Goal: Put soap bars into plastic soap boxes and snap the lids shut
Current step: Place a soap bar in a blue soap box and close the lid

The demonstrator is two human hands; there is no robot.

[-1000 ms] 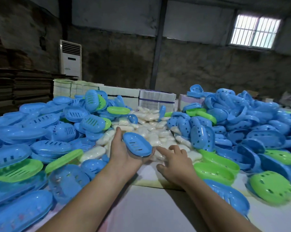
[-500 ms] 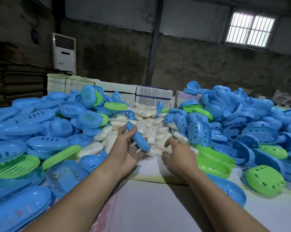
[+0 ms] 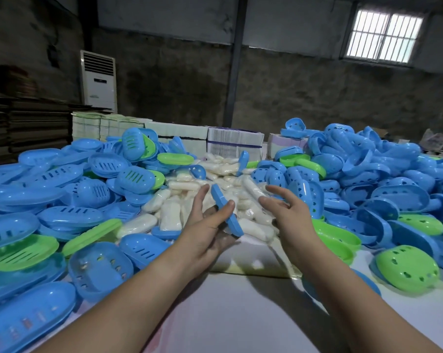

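My left hand [image 3: 205, 233] holds a blue soap box half [image 3: 231, 221] on edge, thumb on one side and fingers on the other, above the near end of the soap pile. My right hand [image 3: 291, 215] is raised just to its right and pinches a white wrapped soap bar [image 3: 252, 189] between thumb and fingertips. Several more wrapped soap bars [image 3: 172, 215] lie heaped in the middle of the table, beyond both hands.
Heaps of blue and green box halves flank the soap: one heap on the left [image 3: 49, 174], one on the right [image 3: 368, 174]. A green half [image 3: 407, 268] lies near the right edge. Bare white tabletop [image 3: 228, 314] lies under my forearms. Cartons [image 3: 234, 143] stand behind.
My left hand turned the blue half from flat to on edge and drew it nearer. My right hand went down into the soap pile, then lifted with a bar.
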